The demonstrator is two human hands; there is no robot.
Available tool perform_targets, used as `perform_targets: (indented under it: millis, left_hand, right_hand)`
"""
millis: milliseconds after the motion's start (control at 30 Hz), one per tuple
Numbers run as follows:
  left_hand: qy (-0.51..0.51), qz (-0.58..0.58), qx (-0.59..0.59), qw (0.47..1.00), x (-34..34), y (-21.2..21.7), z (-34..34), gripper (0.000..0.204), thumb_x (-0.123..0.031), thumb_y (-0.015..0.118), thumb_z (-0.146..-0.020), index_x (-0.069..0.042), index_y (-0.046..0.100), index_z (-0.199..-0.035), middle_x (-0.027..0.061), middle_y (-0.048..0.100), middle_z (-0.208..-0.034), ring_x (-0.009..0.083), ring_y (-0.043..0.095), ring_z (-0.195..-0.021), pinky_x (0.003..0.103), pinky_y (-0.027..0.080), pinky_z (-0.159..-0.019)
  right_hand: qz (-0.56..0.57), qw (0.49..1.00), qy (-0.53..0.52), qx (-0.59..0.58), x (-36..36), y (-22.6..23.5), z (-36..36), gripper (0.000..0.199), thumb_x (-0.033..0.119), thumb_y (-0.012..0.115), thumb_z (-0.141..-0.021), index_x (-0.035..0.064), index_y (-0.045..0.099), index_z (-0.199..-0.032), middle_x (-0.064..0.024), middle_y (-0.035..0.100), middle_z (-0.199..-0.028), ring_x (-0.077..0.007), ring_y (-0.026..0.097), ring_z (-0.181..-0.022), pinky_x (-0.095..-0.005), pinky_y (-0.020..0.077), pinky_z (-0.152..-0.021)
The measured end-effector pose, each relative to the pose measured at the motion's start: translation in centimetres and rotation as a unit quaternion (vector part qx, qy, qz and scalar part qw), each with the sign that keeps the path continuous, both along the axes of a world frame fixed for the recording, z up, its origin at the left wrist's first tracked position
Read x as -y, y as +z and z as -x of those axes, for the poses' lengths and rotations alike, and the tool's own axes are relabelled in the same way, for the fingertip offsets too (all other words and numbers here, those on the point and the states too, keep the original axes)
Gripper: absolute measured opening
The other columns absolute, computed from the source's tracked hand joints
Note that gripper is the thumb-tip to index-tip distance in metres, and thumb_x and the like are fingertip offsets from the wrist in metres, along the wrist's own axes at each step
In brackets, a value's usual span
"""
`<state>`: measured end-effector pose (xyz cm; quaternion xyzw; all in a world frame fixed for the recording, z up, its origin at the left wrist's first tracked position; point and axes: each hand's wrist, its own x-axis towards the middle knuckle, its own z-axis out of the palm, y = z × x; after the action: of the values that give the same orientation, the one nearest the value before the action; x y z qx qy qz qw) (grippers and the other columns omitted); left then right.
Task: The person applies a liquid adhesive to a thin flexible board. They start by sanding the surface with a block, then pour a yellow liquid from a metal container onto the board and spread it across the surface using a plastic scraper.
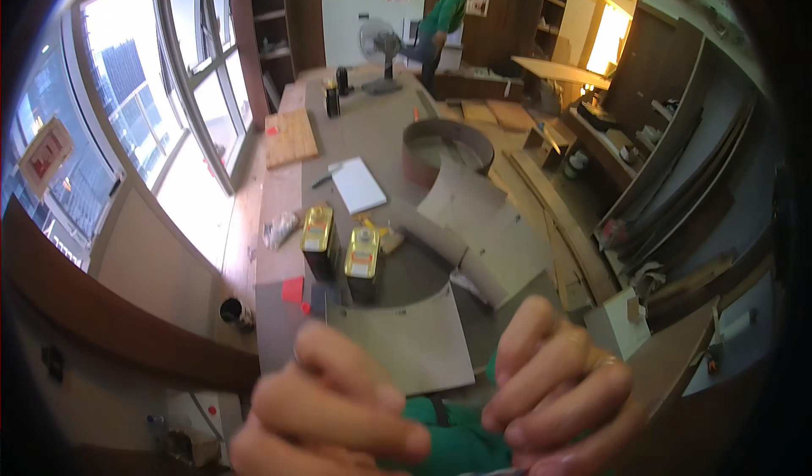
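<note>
Holding: can't tell; left hand (330, 400) and right hand (562, 379) have bent fingers, bottom of frame.
Sheet (414, 349): lower middle; looks thin, light, bendy; best held by side edges.

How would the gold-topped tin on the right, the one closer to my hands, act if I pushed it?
The tin looks taller than it is wide, so a push near the top could tip it. Its boxy, flat-sided shape suggests sliding rather than rolling. Its weight is uncertain, since its contents are hidden.
</note>
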<state>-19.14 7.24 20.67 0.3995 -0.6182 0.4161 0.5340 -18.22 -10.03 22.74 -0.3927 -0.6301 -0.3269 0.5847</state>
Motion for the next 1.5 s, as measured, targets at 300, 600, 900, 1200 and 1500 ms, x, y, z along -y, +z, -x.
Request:
perform_targets:
  millis: [300,600,900,1200,1500]
  left_hand:
    - [0.17,0.03,-0.053,0.984,-4.1,0.4,5.8,0.01,-0.022,0.064,-0.094,-0.018,0.06,-0.102,-0.0001,0.059,-0.092,0.0195,0.056,-0.083,0.038,0.044,-0.083]
    - [0.229,0.144,-0.152,0.951,-5.4,-4.1,7.7,0.009,-0.024,0.058,-0.099,-0.016,0.058,-0.103,0.0,0.06,-0.085,0.0166,0.054,-0.07,0.035,0.041,-0.075]
    - [0.249,0.135,-0.375,0.882,-8.9,-14.0,10.1,0.01,-0.023,0.052,-0.102,-0.014,0.055,-0.101,0.0022,0.058,-0.077,0.0151,0.052,-0.057,0.034,0.04,-0.065]
    - [0.317,-0.086,-0.718,0.614,-7.0,-37.4,3.2,0.017,-0.004,0.067,-0.087,-0.005,0.065,-0.103,0.0114,0.065,-0.102,0.0297,0.066,-0.092,0.037,0.052,-0.078]
    - [0.491,-0.19,-0.662,0.533,-9.3,-44.5,0.7,0.023,-0.003,0.067,-0.087,-0.006,0.065,-0.11,0.016,0.056,-0.128,0.0375,0.056,-0.119,0.045,0.047,-0.1]
  right_hand:
    - [0.032,0.996,0.027,-0.083,-2.9,-1.3,1.1,0.016,0.013,0.058,-0.099,0.006,0.057,-0.114,-0.0106,0.064,-0.096,-0.0198,0.065,-0.075,-0.034,0.0464,-0.068]
    - [0.044,0.984,0.037,-0.168,-5.1,-6.0,1.0,0.014,0.009,0.055,-0.1,0.0047,0.055,-0.114,-0.0138,0.066,-0.094,-0.0198,0.066,-0.07,-0.0341,0.05,-0.066]
    - [0.078,0.906,-0.026,-0.415,-7.0,-17.7,0.4,0.016,0.003,0.052,-0.1,0.0036,0.054,-0.116,-0.0156,0.068,-0.093,-0.0183,0.066,-0.066,-0.0319,0.053,-0.064]
    - [0.439,0.599,-0.286,-0.606,-1.5,-49.4,-0.3,0.044,0.011,0.065,-0.094,0.0023,0.053,-0.135,-0.0164,0.061,-0.122,-0.0232,0.068,-0.093,-0.0357,0.0541,-0.083]
    - [0.467,0.556,-0.197,-0.659,-2.9,-57.6,-0.6,0.046,0.014,0.066,-0.093,0.0042,0.053,-0.136,-0.0215,0.062,-0.124,-0.0302,0.07,-0.093,-0.0397,0.0557,-0.083]
